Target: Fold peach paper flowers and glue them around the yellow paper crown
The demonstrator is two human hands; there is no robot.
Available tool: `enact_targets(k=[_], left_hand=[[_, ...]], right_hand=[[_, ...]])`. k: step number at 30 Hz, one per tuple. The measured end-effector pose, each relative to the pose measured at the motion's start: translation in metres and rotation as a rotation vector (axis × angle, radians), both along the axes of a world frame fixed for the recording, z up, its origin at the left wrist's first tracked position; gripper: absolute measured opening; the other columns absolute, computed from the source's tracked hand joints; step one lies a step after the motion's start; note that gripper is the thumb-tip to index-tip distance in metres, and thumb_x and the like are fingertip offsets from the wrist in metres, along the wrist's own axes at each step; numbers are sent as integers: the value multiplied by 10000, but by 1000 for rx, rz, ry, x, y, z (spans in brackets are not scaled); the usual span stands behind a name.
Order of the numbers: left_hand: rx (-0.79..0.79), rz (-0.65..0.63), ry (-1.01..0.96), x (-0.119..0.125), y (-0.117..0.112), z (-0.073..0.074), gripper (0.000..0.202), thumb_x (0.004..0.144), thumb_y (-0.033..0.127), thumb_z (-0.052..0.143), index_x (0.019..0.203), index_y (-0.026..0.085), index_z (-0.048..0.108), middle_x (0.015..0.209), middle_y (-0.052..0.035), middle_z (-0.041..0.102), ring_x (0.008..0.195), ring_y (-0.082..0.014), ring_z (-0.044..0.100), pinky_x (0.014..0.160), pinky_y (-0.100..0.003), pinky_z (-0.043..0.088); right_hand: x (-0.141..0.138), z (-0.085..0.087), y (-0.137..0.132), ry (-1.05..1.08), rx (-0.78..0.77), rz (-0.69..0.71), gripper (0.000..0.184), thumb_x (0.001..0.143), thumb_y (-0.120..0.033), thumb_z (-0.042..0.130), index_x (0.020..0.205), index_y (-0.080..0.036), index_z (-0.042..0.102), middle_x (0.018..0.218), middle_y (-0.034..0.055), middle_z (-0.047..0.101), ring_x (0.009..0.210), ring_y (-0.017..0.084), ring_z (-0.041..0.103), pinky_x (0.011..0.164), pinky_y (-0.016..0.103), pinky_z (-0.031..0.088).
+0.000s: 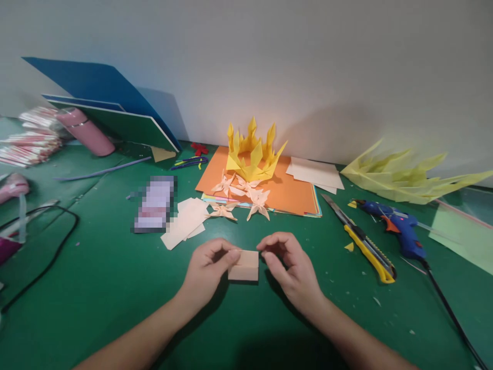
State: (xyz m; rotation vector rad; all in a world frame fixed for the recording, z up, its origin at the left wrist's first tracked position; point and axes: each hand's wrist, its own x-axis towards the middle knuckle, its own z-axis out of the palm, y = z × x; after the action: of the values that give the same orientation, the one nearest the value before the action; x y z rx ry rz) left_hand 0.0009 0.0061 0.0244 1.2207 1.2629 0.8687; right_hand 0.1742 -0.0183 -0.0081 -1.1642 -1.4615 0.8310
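A small folded sheet of pale peach paper (244, 272), with a crease across its middle, is in front of me just above the green table. My left hand (213, 262) pinches its left side, thumb on top and the fingers behind. Just off the paper's right edge is my right hand (292, 267), its fingers loosely curled, thumb apart from them and nothing visible between. Beyond the hands lie several peach folded paper flowers (259, 203). Plain peach paper pieces (187, 221) overlap to their left.
A yellow paper crown (252, 159) stands on orange sheets (296, 198). To the right lie a yellow utility knife (365, 246), its blade out, and a corded blue glue gun (404, 228). At left are a blurred-out phone (154, 204), a pink bottle (87, 132) and a black cable (54, 267).
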Motion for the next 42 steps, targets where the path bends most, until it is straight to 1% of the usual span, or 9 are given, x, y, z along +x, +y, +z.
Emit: enact_targets(k=[3,9,16,21,26,30,34,39,42], left_hand=[[-42,-47,-28,6,-2,1,254,638,380,671,532,164,589,504,33,503,511,-100,430,527,-230,359],[-147,-56,-118,9,-3,-5,335,672,472,623,590,153,559,531,39,479,517,-92,398,514,-220,329],[-43,-18,31,12,3,-8,388,709,509,558,558,194,387,530,68,345,516,-93,332,487,-221,296],[-74,-81,-6,16,9,3,322,751,499,520,735,178,500,660,35,468,601,-113,451,545,-237,385],[-67,-11,-82,26,12,2,378,665,359,659,940,194,458,844,3,535,720,-135,552,591,-247,448],[118,66,-34,26,8,-10,324,664,259,663,923,206,477,876,9,529,754,-121,559,638,-237,456],[-9,-40,-127,20,0,-17,306,669,271,669,888,213,463,774,38,551,614,-106,561,565,-241,467],[-45,-39,-202,12,1,-16,361,625,229,691,951,202,536,868,-12,636,720,-140,612,641,-268,506],[-46,-66,-177,7,4,-14,338,660,235,662,988,196,591,900,-40,673,805,-169,627,701,-286,507]], right_hand=[[-6,0,-3,-30,10,94,67,821,-199,529,867,-230,489,758,-18,568,646,105,557,605,213,471],[-8,1,-2,-36,-17,80,93,814,-165,492,743,-224,477,665,-41,509,591,96,508,554,195,423],[-12,9,3,-62,-152,181,88,811,-183,461,760,-221,521,682,-24,558,605,113,524,565,219,418],[-13,11,8,-35,-186,14,63,817,-232,477,783,-218,528,696,-19,566,576,115,515,542,225,419],[-18,6,9,-22,-120,-117,63,825,-257,510,827,-213,556,739,1,588,625,128,554,570,231,456],[-17,-2,3,7,-88,-116,75,827,-254,520,839,-211,581,769,16,598,641,130,583,582,231,488],[-13,-3,1,109,-129,-88,87,819,-267,528,794,-208,586,736,4,581,544,110,570,520,222,492],[-13,0,3,62,-130,-93,139,831,-288,514,786,-208,619,758,23,624,600,127,591,561,236,502],[-13,-2,2,-22,-107,-108,161,737,-320,642,843,-204,611,780,28,644,647,146,592,594,255,510]])
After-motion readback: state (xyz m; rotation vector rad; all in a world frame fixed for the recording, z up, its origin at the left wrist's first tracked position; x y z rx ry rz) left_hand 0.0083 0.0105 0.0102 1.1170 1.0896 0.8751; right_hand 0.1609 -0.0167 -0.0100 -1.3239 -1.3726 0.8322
